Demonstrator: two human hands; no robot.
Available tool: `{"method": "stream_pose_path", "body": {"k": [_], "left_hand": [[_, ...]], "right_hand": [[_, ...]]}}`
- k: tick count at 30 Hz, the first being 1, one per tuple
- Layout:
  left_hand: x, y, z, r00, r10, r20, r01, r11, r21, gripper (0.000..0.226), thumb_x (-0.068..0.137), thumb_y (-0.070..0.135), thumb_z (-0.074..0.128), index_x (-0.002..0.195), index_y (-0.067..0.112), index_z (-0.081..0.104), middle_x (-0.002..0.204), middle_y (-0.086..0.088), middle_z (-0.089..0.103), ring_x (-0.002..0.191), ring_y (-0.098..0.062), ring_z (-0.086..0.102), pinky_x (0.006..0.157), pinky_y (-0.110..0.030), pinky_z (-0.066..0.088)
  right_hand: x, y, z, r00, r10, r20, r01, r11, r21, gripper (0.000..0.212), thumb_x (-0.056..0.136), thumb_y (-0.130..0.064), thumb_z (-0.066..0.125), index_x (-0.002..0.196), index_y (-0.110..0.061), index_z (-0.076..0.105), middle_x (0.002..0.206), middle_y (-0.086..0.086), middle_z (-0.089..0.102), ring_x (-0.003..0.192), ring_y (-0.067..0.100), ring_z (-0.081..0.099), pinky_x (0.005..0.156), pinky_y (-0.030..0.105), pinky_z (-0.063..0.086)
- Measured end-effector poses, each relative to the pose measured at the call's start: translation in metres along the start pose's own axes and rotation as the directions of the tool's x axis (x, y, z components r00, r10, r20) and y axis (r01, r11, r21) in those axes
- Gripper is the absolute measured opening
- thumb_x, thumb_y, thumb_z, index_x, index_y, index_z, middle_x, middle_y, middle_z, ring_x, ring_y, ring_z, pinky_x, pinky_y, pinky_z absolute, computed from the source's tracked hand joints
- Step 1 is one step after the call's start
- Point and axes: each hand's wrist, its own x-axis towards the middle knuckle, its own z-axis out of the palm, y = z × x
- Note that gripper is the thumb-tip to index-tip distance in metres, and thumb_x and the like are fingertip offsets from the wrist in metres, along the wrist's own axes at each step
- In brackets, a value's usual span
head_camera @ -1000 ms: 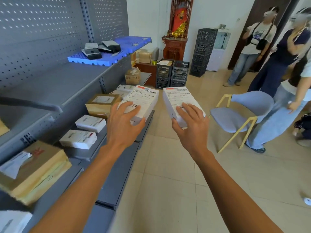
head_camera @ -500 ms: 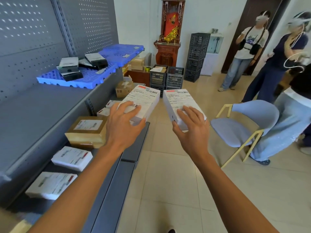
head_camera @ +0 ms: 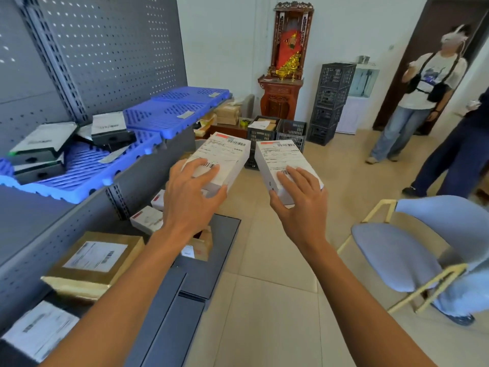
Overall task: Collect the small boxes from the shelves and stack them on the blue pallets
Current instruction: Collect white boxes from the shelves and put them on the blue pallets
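Note:
My left hand point(head_camera: 191, 194) grips a white labelled box point(head_camera: 222, 152) from above, held out in front of me. My right hand point(head_camera: 300, 200) grips a second white labelled box point(head_camera: 281, 160) beside it, a small gap between the two. Blue pallets point(head_camera: 169, 112) lie on the upper grey shelf to the left, a little beyond and left of the held boxes. Black-and-grey boxes point(head_camera: 108, 128) rest on the nearer pallet. On the lower shelf lie a brown box point(head_camera: 95, 263) and small white boxes point(head_camera: 146, 218).
The grey pegboard shelving point(head_camera: 105, 49) runs along my left. A blue chair point(head_camera: 404, 258) stands at right. Black crates point(head_camera: 330, 99) and a wooden cabinet point(head_camera: 281, 96) stand at the far wall. People stand at the right near a doorway point(head_camera: 420, 91).
I have moved forward along the shelving with both boxes; the blue pallets are now closer and lower in view, and lower-shelf boxes have slid back past me.

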Motion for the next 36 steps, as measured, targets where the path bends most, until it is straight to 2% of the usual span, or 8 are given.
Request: {"method": "stream_pose_path", "body": {"k": [8,13,21,29,36], "left_hand": [[0.095,-0.029,0.05,0.998,-0.036,-0.048,0.038,0.999,0.032,0.049,0.086,0.042,0.074,0.129,0.02,0.068,0.14,-0.001,0.056,0.133,-0.028,0.04,0.103,-0.043,0.042],[0.155,-0.07,0.077,0.994,-0.068,-0.091,0.07,0.997,0.019,0.055,0.084,0.051,0.063,0.128,0.019,0.069,0.14,-0.001,0.056,0.132,-0.029,0.04,0.105,-0.046,0.042],[0.235,-0.146,0.1,0.983,-0.146,-0.109,0.154,0.986,0.069,0.049,0.087,0.042,0.073,0.13,0.019,0.067,0.143,0.0,0.054,0.135,-0.026,0.038,0.106,-0.045,0.04],[0.278,-0.189,0.104,0.949,-0.271,-0.162,0.283,0.958,0.056,0.047,0.087,0.04,0.073,0.129,0.02,0.068,0.142,0.002,0.056,0.136,-0.026,0.038,0.109,-0.044,0.039],[0.297,-0.223,0.097,0.907,-0.329,-0.263,0.371,0.919,0.13,0.053,0.081,0.05,0.063,0.124,0.02,0.072,0.136,-0.002,0.06,0.132,-0.031,0.042,0.1,-0.051,0.047]], "right_hand": [[0.086,0.041,0.081,0.999,-0.027,0.022,0.026,0.998,0.061,0.043,0.091,-0.04,0.067,0.13,-0.023,0.064,0.143,-0.001,0.056,0.134,0.022,0.046,0.097,0.052,0.044],[0.142,0.055,0.151,0.997,-0.073,0.026,0.07,0.993,0.092,0.044,0.091,-0.041,0.066,0.132,-0.024,0.063,0.144,-0.001,0.055,0.136,0.022,0.044,0.098,0.055,0.044],[0.222,0.041,0.254,0.992,-0.125,-0.013,0.126,0.979,0.158,0.04,0.09,-0.038,0.069,0.126,-0.02,0.067,0.139,0.002,0.06,0.133,0.024,0.048,0.097,0.052,0.043],[0.28,0.029,0.326,0.98,-0.196,0.028,0.184,0.953,0.239,0.039,0.092,-0.042,0.064,0.124,-0.021,0.069,0.137,0.001,0.061,0.132,0.024,0.049,0.098,0.053,0.042],[0.324,0.007,0.387,0.955,-0.282,0.092,0.229,0.898,0.376,0.039,0.093,-0.044,0.061,0.126,-0.024,0.068,0.138,-0.002,0.061,0.132,0.022,0.049,0.1,0.054,0.042]]}}
